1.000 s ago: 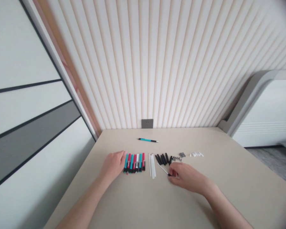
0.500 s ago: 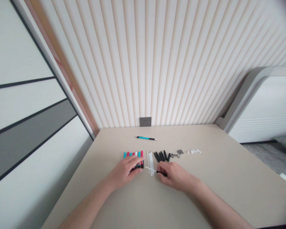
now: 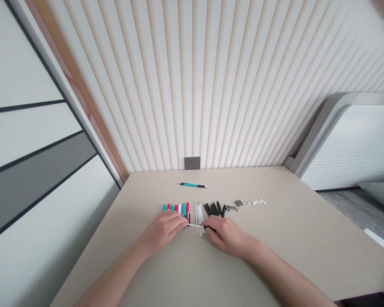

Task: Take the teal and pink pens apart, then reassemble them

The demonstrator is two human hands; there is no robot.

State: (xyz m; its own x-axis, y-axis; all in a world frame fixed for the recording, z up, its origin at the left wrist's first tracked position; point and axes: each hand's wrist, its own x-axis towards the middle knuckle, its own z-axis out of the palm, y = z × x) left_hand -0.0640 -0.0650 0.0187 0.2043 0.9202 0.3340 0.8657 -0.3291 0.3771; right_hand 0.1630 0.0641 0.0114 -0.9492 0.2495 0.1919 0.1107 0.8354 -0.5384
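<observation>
My right hand [image 3: 228,236] is closed around a short black pen part [image 3: 209,228]. A thin white pen refill [image 3: 196,225] sticks out of that part toward the left. The fingers of my left hand [image 3: 164,230] are pinched together at the refill's far end, beside a row of coloured pen barrels [image 3: 184,209] that this hand partly hides. Under the held refill, several loose white refills [image 3: 199,213] lie side by side. Black pen grips [image 3: 215,209] lie just beyond my right hand.
Farther right are small springs [image 3: 232,208], little grey metal pieces [image 3: 239,203] and small white pieces [image 3: 257,201]. A whole blue-and-black pen [image 3: 193,185] lies toward the back of the beige table [image 3: 147,187]. Behind it, a dark socket [image 3: 192,163] sits on the ribbed wall.
My left hand has drawn off the coloured barrels and closed at the refill's end. The refill and black part in my right hand now lie a little more level.
</observation>
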